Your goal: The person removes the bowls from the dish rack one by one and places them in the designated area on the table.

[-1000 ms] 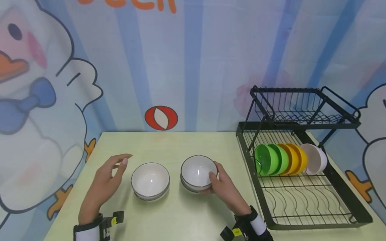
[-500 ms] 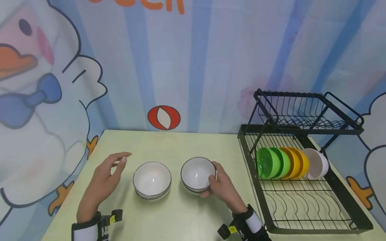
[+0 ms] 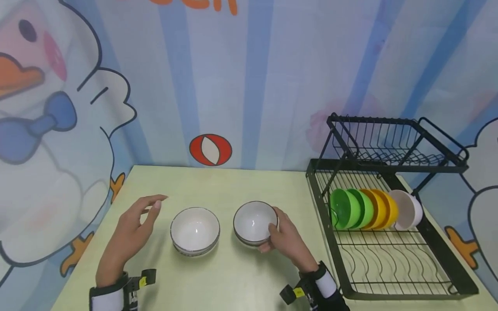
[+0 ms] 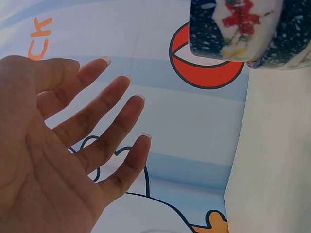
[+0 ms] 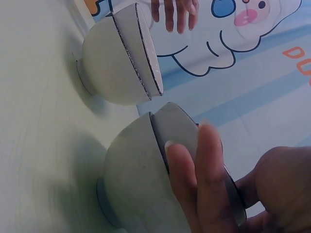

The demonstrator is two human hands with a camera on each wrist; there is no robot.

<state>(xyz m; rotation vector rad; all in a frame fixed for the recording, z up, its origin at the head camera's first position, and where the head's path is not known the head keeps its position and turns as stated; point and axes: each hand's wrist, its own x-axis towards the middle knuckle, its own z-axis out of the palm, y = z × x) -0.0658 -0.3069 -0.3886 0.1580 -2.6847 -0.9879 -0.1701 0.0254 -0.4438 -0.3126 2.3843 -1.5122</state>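
My right hand (image 3: pixel 288 239) holds the rim of the upper white bowl (image 3: pixel 254 221) in the right-hand stack, thumb at the inside edge and fingers round the outer wall. The right wrist view shows a lower bowl (image 5: pixel 138 179) under it, standing on the table. To the left stands a second stack of white bowls (image 3: pixel 195 231) with thin dark rims. My left hand (image 3: pixel 132 233) hovers beside that stack, apart from it, its fingers spread and holding nothing. Close up in the left wrist view, the bowl's outside (image 4: pixel 238 29) is dark blue with a red flower.
On the right of the pale table (image 3: pixel 233 285) stands a black two-tier dish rack (image 3: pixel 393 263). Green bowls (image 3: pixel 344 209), yellow bowls (image 3: pixel 383 209) and a white bowl (image 3: pixel 406 210) stand on edge in its lower tier. A cartoon-printed cloth (image 3: pixel 249 86) hangs behind.
The upper bowl in my right hand has shifted slightly and sits more in line over the lower one. My left hand stays almost in place, and the head view has moved a little.
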